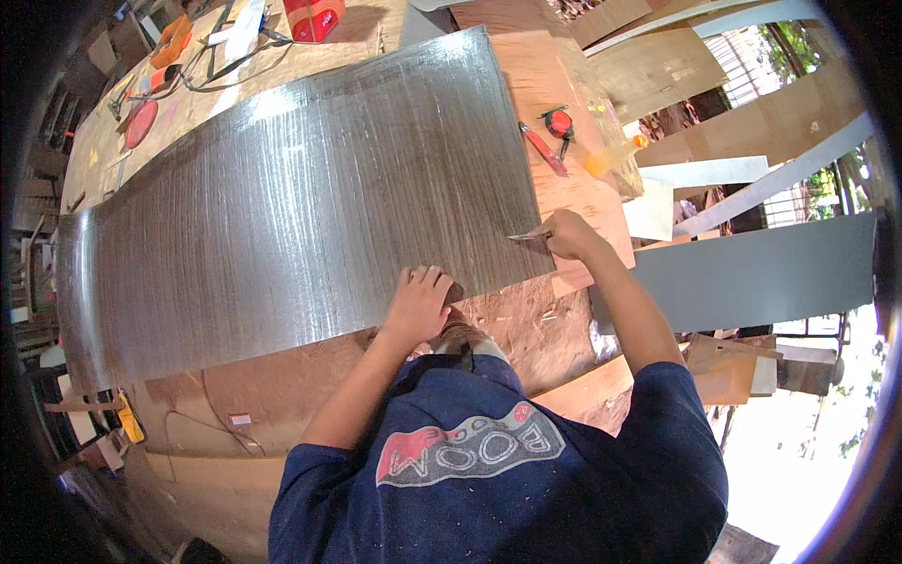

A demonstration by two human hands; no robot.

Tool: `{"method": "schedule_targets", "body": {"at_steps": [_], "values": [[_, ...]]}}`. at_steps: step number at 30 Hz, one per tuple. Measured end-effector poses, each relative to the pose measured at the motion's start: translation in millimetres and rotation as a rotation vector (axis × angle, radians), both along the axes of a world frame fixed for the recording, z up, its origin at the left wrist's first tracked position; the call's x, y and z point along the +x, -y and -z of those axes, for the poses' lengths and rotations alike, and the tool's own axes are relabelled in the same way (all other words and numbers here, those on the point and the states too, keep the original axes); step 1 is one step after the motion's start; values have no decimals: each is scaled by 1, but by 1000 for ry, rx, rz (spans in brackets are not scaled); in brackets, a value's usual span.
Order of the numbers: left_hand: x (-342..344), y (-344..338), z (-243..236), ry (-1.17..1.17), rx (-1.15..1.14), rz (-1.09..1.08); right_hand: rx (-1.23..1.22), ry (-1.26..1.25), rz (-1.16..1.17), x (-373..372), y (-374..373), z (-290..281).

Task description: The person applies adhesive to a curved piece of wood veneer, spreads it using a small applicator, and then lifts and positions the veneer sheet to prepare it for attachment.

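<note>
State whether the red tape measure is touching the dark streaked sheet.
Apart. The head view shows a strip of bare reddish board between the red tape measure and the right edge of the dark streaked sheet.

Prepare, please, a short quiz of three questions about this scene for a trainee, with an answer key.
1. Multiple choice: what does the bare right hand hold?
A) an orange-capped plastic bottle
B) a thin, silvery tool
C) a red cardboard box

2. True or false: the bare left hand is lifted well clear of the large, dark, streaked sheet.

3. Fill in: the round, red-and-black tape measure lies beyond the sheet's ____ end (left or right).

Key: 1. B; 2. False, its fingers rest on the sheet near the closer edge; 3. right.
</note>
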State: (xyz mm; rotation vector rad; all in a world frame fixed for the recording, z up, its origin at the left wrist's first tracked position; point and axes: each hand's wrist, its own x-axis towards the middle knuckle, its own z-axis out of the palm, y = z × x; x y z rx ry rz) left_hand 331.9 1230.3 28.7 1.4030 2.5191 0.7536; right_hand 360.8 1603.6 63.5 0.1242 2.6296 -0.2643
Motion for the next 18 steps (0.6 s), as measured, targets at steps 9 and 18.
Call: {"method": "schedule_targets", "body": {"at_steps": [9,18], "values": [[0,6,-7,-83,8,26,7,-92,69,74,25,-9],[0,10,2,-94,-38,48,-180,-52,131,145,77,-75]]}}
